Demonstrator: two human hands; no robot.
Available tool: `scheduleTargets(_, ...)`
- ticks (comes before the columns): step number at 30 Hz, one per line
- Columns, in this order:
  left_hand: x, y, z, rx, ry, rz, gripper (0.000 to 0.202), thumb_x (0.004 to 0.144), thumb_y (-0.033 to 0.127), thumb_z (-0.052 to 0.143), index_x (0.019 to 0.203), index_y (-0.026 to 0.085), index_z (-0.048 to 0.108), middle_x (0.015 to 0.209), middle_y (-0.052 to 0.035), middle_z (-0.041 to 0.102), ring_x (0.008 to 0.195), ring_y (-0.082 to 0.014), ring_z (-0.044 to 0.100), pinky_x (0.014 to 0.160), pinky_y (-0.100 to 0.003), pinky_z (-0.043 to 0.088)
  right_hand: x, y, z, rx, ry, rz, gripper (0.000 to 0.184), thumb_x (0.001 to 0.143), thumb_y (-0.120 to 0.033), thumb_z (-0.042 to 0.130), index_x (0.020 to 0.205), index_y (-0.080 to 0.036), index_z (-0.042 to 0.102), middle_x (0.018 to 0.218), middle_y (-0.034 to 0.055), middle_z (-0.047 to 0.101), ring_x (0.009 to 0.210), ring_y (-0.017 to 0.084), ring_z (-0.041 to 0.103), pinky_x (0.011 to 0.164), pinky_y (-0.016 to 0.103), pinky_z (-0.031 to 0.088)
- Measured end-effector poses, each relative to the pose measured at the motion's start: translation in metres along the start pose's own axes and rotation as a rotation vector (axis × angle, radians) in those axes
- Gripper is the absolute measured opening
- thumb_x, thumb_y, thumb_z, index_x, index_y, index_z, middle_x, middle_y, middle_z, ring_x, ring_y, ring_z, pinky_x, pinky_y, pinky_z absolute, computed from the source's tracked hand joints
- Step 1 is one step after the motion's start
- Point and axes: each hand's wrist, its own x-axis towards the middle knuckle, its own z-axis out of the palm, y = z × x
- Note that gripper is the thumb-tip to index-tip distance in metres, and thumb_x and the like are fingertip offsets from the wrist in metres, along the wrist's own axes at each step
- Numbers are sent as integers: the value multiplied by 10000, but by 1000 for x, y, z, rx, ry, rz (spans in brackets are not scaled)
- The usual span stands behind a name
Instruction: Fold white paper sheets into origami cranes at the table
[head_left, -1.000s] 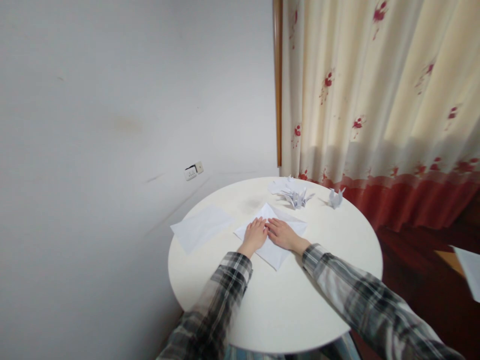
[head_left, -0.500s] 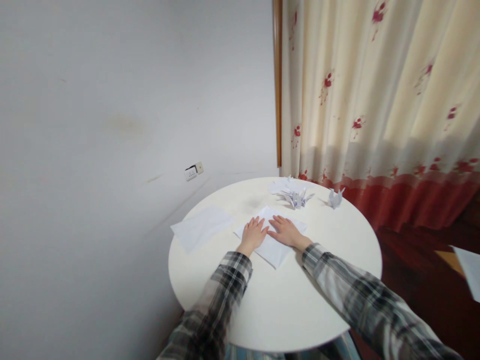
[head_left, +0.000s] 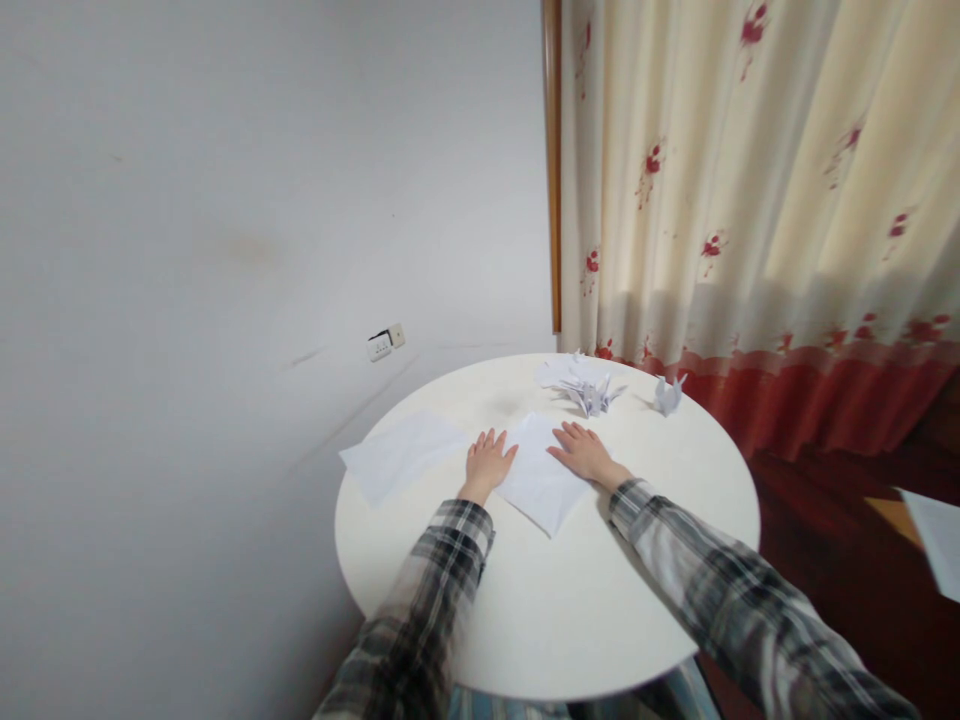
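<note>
A white sheet of paper (head_left: 541, 485) lies flat on the round white table (head_left: 570, 610), one corner pointing toward me. My left hand (head_left: 487, 462) rests over its left corner, fingers spread. Over the right corner lies my right hand (head_left: 585, 452), palm down with the fingers stretched out. Neither hand grips anything. Both side corners of the sheet are hidden beneath the hands. To the left, another white sheet (head_left: 401, 452) lies partly at the table's edge.
A cluster of folded paper cranes (head_left: 591, 396) stands at the table's back, near more white paper (head_left: 553, 374). One separate paper crane (head_left: 667, 395) is at the back right. The wall with a socket (head_left: 380, 346) borders the left; a curtain (head_left: 690, 250) hangs behind.
My hands have moved apart, the left going left and the right going slightly right, from the middle of the sheet to its sides. The paper has stayed in place.
</note>
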Motion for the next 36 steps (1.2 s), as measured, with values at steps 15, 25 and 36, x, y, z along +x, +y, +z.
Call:
scheduleTargets(15,5,-12,3,-3,1,-63,630,843,561,176,1363,234,313,1469,-59,219,1351,-252,158,1072,-433,170,-2,17,-4,-39,-23,128,569,875,-542,258,1345,-230,334,1447,72,270,1327,242,215,1038,443,195)
scheduleTargets(25,3,-12,9,-51,157,27,458,874,440,318,1218,191,489,1357,-104,423,1265,-241,348,1028,-397,267,0,25,-7,139,190,203,354,871,-359,355,1008,-155,610,1061,110,621,1021,197,537,858,280,371)
scheduleTargets(36,7,-10,5,-292,263,87,153,825,243,466,895,151,567,967,-68,623,930,-157,561,851,-259,400,1,24,-9,335,272,294,318,836,-297,399,1074,-151,550,920,65,645,847,172,576,723,248,385)
